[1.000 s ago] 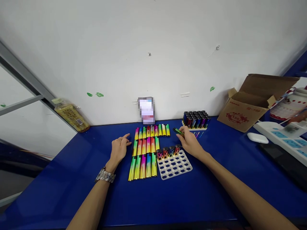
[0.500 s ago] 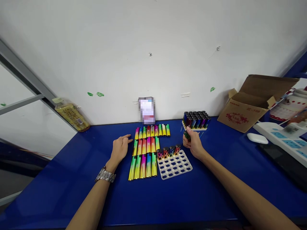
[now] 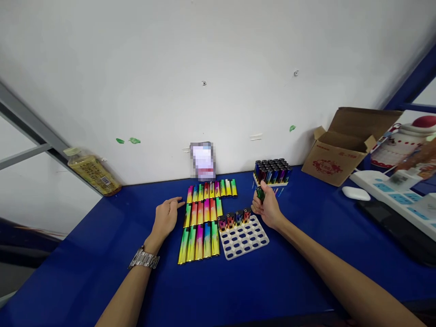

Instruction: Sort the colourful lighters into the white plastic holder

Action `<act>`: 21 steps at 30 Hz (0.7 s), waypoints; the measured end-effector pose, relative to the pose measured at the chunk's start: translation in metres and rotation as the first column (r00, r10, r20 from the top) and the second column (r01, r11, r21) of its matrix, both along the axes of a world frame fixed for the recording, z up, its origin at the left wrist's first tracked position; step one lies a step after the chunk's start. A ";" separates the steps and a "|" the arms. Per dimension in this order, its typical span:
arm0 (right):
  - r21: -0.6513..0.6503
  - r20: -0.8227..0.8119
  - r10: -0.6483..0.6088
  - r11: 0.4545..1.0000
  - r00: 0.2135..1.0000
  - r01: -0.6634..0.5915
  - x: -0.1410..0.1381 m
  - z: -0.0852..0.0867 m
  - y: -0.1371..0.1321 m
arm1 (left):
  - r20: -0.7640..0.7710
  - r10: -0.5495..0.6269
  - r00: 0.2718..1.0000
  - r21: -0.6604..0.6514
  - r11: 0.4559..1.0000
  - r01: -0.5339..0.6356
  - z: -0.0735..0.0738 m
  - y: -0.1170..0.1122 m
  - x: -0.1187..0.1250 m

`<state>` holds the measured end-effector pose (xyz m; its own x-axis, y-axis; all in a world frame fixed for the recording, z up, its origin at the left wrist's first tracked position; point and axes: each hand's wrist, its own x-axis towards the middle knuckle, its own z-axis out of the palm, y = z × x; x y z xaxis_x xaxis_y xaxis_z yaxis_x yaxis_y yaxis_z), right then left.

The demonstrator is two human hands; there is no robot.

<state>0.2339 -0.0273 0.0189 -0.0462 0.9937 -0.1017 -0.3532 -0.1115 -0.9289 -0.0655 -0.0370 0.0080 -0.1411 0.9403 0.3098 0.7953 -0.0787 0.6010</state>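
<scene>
Blue tabletop under white wall; lighter rows centre, cardboard box right.

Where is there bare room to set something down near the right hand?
Bare blue tabletop lies right of the white holed tray, in front of the right hand. Crowded: between the lighter rows, the tray and the filled lighter stand behind the hand.

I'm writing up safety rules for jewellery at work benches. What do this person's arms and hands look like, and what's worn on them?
Both forearms are bare, with no sleeves showing. The left hand and right hand wear no gloves. A silver metal link watch sits on the left wrist; nothing shows on the right wrist.
</scene>
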 end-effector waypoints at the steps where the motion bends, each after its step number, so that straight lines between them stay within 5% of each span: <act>1: 0.003 -0.004 -0.001 1.000 1.000 0.001 0.000 -0.001 0.001 | -0.023 -0.010 1.000 0.007 1.000 0.010 0.000 0.001 -0.001; 8: -0.042 -0.055 -0.085 0.996 0.995 0.083 -0.003 -0.001 0.002 | -0.108 -0.034 0.994 0.019 0.999 0.036 -0.004 0.004 -0.003; 21: 0.004 -0.078 0.019 1.000 0.997 -0.018 -0.001 -0.003 -0.003 | -0.144 -0.028 0.989 0.058 0.998 0.037 -0.004 0.003 -0.002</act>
<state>0.2333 -0.0304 0.0161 -0.0723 0.9930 -0.0934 -0.4226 -0.1153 -0.8990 -0.0673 -0.0344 0.0045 -0.0612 0.9227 0.3808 0.8692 -0.1383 0.4747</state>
